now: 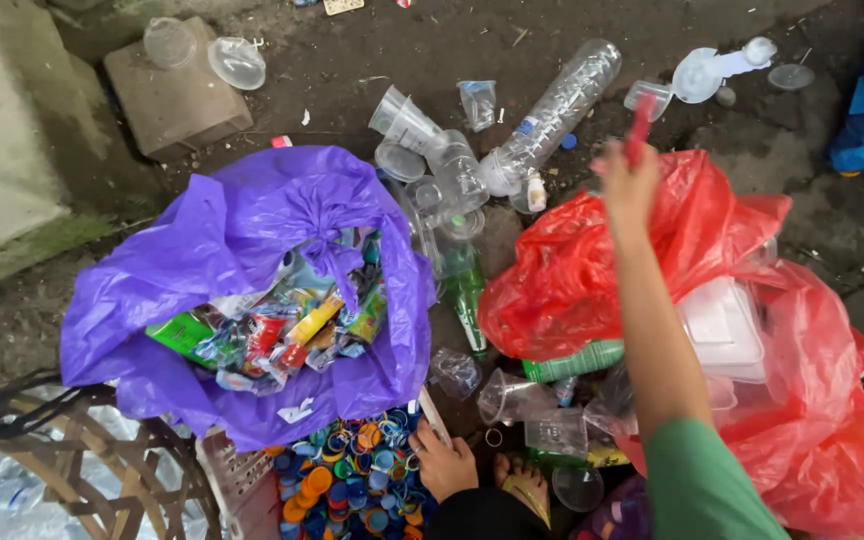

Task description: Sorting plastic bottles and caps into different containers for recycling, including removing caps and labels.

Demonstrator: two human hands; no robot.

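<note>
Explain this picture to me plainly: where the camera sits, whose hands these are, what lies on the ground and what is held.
The one picture comes from a camera worn on a person's head, looking down. No machine here: two bare hands. The right hand, on a green-sleeved arm, reaches forward holding a small red thing over a red plastic bag. The left hand rests on the edge of a white basket full of coloured bottle caps. A purple bag holds wrappers. Clear plastic cups and a clear bottle lie on dark ground.

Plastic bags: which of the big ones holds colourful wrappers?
The purple plastic bag, left; its open mouth shows wrappers, while the red plastic bag holds white containers.
</note>
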